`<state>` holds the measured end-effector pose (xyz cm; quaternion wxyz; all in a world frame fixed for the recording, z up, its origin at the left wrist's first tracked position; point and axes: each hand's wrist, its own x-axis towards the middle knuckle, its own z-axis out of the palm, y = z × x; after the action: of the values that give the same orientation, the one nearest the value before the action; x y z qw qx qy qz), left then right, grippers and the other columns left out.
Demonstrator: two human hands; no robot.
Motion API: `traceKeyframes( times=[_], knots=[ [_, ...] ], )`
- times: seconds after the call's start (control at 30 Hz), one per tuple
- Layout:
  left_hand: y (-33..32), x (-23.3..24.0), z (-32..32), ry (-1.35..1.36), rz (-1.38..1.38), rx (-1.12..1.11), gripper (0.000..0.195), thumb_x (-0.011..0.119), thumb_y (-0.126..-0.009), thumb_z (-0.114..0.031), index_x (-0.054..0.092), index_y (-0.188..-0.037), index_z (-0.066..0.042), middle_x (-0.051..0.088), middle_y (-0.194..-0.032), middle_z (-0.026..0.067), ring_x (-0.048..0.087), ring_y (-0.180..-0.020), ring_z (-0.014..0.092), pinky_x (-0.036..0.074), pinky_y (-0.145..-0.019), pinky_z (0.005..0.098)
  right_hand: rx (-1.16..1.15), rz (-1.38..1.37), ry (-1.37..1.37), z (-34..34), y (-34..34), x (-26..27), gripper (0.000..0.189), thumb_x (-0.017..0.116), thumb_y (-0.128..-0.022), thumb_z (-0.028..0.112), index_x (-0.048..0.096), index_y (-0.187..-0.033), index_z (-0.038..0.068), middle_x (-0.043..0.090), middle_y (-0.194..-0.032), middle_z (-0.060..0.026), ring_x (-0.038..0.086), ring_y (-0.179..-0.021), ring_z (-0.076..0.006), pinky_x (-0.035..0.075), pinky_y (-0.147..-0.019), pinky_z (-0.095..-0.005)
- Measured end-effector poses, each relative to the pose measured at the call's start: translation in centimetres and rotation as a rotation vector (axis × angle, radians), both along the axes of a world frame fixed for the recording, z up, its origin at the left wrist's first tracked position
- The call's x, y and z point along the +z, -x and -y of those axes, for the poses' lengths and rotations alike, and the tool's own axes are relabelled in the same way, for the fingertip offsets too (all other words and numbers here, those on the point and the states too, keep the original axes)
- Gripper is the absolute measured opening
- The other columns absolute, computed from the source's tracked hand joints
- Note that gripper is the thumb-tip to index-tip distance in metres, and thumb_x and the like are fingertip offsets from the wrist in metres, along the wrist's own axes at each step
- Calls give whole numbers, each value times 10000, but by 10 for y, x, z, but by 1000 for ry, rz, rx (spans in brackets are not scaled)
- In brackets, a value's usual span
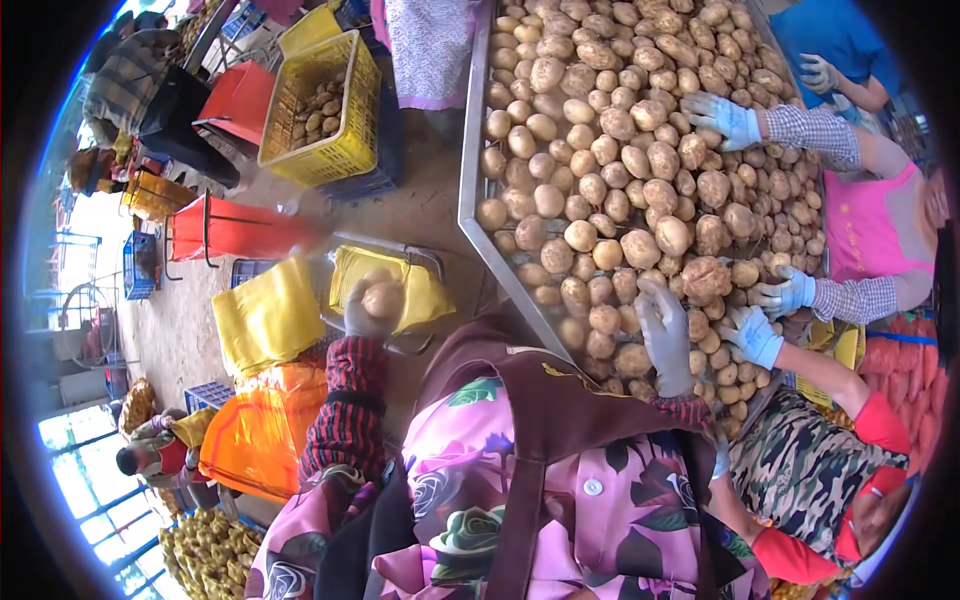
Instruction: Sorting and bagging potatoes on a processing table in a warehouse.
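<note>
My left hand [371, 304], in a grey glove, holds a potato [383, 299] above a yellow sack [427, 296] that hangs open on a metal frame beside the table. Over the near end of the metal-edged sorting table [517, 289] is my right hand [666, 334], also gloved in grey. Its fingers are slightly bent among the loose potatoes [631, 360], and whether it grips one cannot be told. Potatoes of mixed sizes are spread across the table.
Co-workers' gloved hands [724, 120] [754, 337] reach onto the table from the right. A yellow crate [360, 142] with potatoes stands at the upper left. Red sacks [232, 229] on frames, folded yellow sacks [266, 315] and an orange sack [262, 427] lie to the left.
</note>
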<state>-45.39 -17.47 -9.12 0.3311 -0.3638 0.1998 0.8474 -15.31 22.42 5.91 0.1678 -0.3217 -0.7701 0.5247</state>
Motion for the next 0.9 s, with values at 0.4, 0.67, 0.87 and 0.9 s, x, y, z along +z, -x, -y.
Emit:
traceKeyframes(
  times=[0.4,0.67,0.87,0.9],
  knots=[
    [19,107,-228,896,-1307,-339,612,628,-1021,-237,355,-1526,-23,481,-1431,142,445,-1338,226,390,-1120,379,236,164,-742,13,88,-18,567,667,-905,386,577,-1377,84,526,-1434,-181,438,-1372,-393,330,-1168,-499],
    [35,136,-443,1038,-2238,-868,702,680,-915,-336,419,-1521,-96,415,-1508,295,381,-1413,465,326,-1160,538,88,255,-717,-24,14,-8,547,682,-893,348,601,-1359,73,503,-1475,-134,411,-1384,-423,339,-1146,-541],
    [63,134,-565,1211,-2562,-773,726,628,-926,-440,415,-1538,-113,411,-1541,256,331,-1455,447,248,-1209,552,-90,206,-700,-60,3,9,329,707,-870,245,678,-1137,56,665,-1217,-93,560,-1200,-338,453,-984,-534],
    [67,134,-585,1179,-2582,-741,727,627,-922,-444,417,-1538,-118,418,-1538,245,331,-1456,444,245,-1212,551,-132,155,-626,-66,6,8,254,713,-864,217,692,-1048,43,699,-1121,-91,613,-1112,-323,468,-943,-527]
  ],
)
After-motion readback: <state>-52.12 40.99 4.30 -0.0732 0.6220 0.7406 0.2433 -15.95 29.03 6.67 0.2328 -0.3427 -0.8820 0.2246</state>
